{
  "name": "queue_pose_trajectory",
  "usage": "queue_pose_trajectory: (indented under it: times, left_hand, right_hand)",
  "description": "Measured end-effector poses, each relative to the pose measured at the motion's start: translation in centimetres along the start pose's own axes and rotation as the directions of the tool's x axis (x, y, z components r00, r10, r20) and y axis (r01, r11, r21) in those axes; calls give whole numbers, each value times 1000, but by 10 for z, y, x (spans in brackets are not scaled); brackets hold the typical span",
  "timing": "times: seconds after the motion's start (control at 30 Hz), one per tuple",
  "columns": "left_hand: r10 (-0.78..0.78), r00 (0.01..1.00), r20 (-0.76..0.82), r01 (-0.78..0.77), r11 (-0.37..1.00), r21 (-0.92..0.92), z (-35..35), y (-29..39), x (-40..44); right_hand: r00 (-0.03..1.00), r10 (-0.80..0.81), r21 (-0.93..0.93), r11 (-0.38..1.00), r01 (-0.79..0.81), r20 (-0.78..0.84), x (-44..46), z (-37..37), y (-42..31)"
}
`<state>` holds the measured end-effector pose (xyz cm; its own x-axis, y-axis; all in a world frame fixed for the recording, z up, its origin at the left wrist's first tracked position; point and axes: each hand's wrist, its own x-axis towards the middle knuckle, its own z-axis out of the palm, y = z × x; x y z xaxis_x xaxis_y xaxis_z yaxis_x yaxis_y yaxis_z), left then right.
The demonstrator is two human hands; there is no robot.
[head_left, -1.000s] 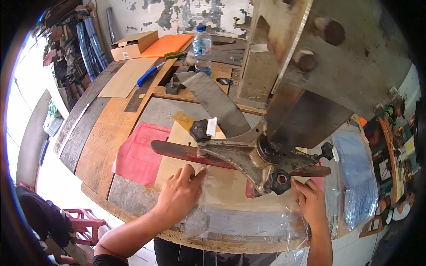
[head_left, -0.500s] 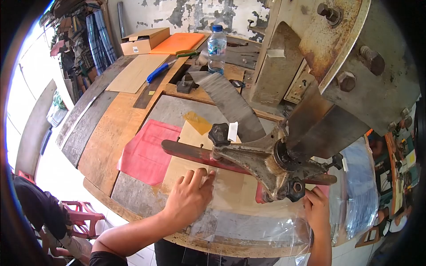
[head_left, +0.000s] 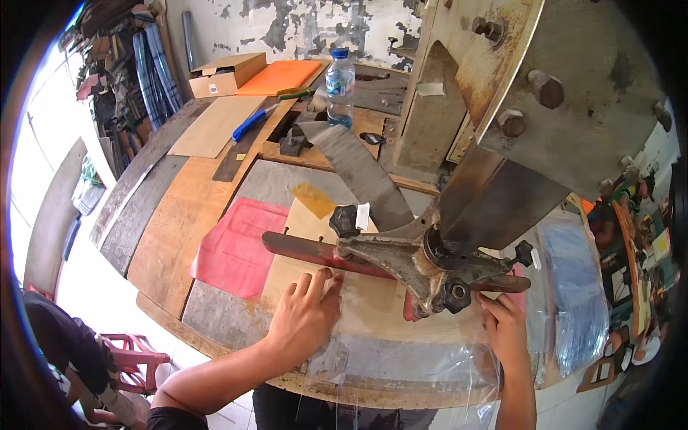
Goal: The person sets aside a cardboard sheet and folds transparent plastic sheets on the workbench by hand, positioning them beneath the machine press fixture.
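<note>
My left hand (head_left: 306, 313) rests on the clear plastic sheet (head_left: 401, 358), its fingers bent and its fingertips just below the dark red bar (head_left: 308, 249) of the press. To the right, my right hand (head_left: 506, 326) touches the sheet near the bar's right end, fingers curled with thumb and index close together. The metal press head (head_left: 390, 258), with black knobs, stands between and above my hands. Tan board (head_left: 365, 304) lies under the sheet, and a pink sheet (head_left: 240, 247) lies to the left. What the fingertips pinch is too small to tell.
A water bottle (head_left: 340, 89), blue-handled cutter (head_left: 251, 123), cardboard box (head_left: 226, 74) and orange folder (head_left: 279, 77) sit at the back. Stacked clear plastic (head_left: 573, 287) lies at the right. A person (head_left: 68, 351) is at the lower left beside a red stool (head_left: 135, 362).
The camera view has shifted slightly. Both hands stay at nearly the same places on the sheet below the bar, with only small finger movements.
</note>
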<state>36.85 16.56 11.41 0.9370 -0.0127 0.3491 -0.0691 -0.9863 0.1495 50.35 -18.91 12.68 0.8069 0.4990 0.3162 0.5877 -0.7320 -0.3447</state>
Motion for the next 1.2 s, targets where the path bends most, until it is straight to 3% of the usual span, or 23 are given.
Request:
queue_pose_trajectory:
  times: [0.1,0.3,0.83,0.9,1.2]
  left_hand:
    - [16,999,-39,-16,1000,-1,2,-1,0]
    - [103,994,42,-107,989,103,4,-4,-4]
    - [48,997,59,-53,995,84,4,-3,-7]
    - [62,998,1,-62,997,38,4,-2,-6]
    - [33,999,-7,-33,999,25,6,-2,-7]
  right_hand:
    - [1000,-24,5,1000,24,-14,1,-1,-2]
    - [997,-56,10,998,57,-56,-1,7,4]
    - [999,-29,-26,999,28,-37,-2,4,-11]
    - [999,-33,-30,999,32,-35,-2,4,-12]
    - [993,-17,13,1000,18,-116,-5,7,-9]
